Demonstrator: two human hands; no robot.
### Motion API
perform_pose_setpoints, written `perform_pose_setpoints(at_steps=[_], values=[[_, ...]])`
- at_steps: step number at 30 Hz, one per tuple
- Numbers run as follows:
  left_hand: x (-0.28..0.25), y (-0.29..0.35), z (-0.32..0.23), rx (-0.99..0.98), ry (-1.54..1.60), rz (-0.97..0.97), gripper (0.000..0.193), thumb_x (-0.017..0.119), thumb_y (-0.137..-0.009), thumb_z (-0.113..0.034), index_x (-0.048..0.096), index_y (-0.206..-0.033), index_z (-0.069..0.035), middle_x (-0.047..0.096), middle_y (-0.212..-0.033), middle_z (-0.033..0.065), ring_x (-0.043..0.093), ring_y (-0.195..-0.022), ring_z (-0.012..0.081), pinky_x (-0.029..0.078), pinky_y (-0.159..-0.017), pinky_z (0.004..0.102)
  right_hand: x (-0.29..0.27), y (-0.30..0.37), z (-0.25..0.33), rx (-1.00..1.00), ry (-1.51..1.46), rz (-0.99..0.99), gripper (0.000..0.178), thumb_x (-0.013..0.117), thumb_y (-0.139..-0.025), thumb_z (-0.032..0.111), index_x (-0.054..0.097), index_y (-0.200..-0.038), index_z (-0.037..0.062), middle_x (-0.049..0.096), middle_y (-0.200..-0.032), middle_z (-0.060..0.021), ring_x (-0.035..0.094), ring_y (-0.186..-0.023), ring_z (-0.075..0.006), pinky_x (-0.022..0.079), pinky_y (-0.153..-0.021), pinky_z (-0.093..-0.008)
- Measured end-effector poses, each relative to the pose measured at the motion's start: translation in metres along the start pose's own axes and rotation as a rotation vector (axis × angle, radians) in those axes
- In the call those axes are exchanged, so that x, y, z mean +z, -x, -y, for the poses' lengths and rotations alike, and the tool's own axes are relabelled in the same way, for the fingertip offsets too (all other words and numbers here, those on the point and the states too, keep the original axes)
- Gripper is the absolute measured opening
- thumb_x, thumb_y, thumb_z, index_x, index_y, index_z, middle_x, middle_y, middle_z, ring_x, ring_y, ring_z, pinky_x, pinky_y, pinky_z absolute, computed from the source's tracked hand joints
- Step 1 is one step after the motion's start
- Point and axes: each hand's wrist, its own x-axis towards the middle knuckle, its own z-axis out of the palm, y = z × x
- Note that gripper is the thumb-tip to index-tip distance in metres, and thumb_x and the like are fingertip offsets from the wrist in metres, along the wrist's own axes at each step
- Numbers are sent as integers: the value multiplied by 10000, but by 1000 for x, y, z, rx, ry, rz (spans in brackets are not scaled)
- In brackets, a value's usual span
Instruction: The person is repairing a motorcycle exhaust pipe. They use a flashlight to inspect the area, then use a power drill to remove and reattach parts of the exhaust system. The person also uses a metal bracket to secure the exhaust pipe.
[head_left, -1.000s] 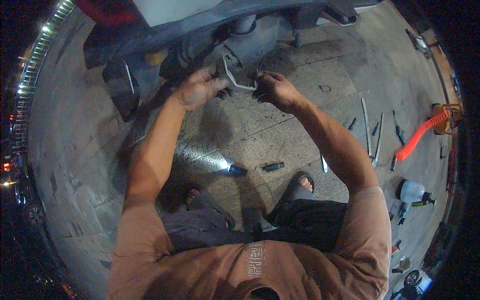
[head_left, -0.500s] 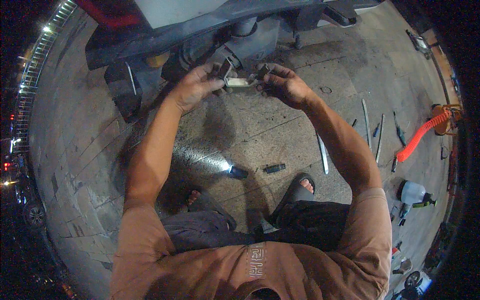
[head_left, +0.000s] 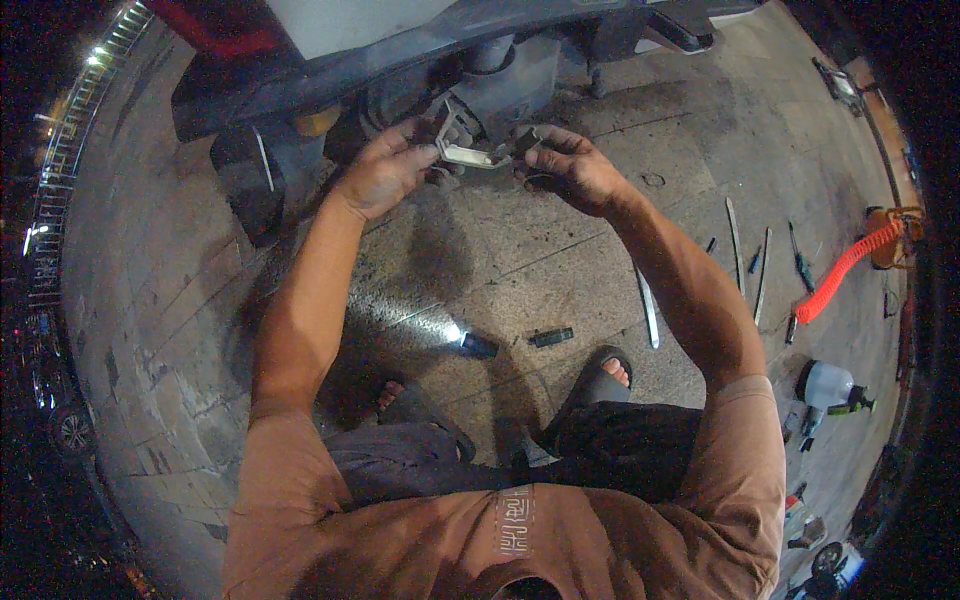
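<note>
A U-shaped metal bracket (head_left: 466, 156) with a pale, worn middle spans the gap between my hands. My left hand (head_left: 392, 172) is closed round its left arm, fingers behind and thumb in front. My right hand (head_left: 572, 170) pinches the bracket's other end, where a small dark piece (head_left: 524, 140) stands up between the fingers; I cannot tell whether it is part of the bracket. Both hands look grimy. The bracket is held off the ground, close to the underside of a vehicle's rear bumper (head_left: 350, 75).
A lit flashlight (head_left: 477, 346) lies between my feet near a dark oblong object (head_left: 550, 337). Long metal bars (head_left: 736, 240) and a screwdriver (head_left: 799, 255) lie to the right. Farther right are a red coiled hose (head_left: 850, 268) and a translucent spray bottle (head_left: 828, 384).
The bracket has tilted, its left arm turning so that more of its inner face shows. My left hand has shifted slightly left; my right hand hardly moved.
</note>
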Motion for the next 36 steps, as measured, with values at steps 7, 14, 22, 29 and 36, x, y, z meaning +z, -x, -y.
perform_pose_setpoints(at_steps=[7,14,22,29,36], values=[[1,1,1,48,79,-14,325,526,-886,-91,505,-1206,-35,585,-1124,77,549,-1047,192,447,-891,340,4,4,3,-2,25,1,284,644,-834,159,581,-1096,69,632,-996,-41,604,-876,-171,490,-735,-310],[3,-1,-1,17,45,-110,335,541,-881,-104,507,-1202,-16,586,-1140,110,545,-1070,211,446,-896,346,5,4,2,34,52,58,288,664,-817,172,596,-1074,63,631,-975,-35,594,-872,-162,488,-746,-306],[0,0,-3,14,79,-90,312,549,-876,-108,536,-1177,-26,602,-1120,100,560,-1054,210,454,-887,357,13,9,10,42,48,122,330,670,-800,166,583,-1098,52,628,-990,-53,599,-881,-176,492,-747,-316],[-8,-2,4,20,132,-163,280,579,-856,-106,558,-1131,-56,614,-1082,76,572,-1015,202,468,-857,356,18,10,11,45,75,136,355,681,-786,153,572,-1109,52,625,-989,-53,601,-881,-181,496,-744,-327],[-3,1,-1,43,84,-183,268,570,-854,-86,555,-1120,-54,606,-1075,66,575,-1000,196,474,-847,353,19,8,9,3,37,159,316,643,-831,206,559,-1098,61,621,-971,-41,604,-869,-184,492,-732,-327]])
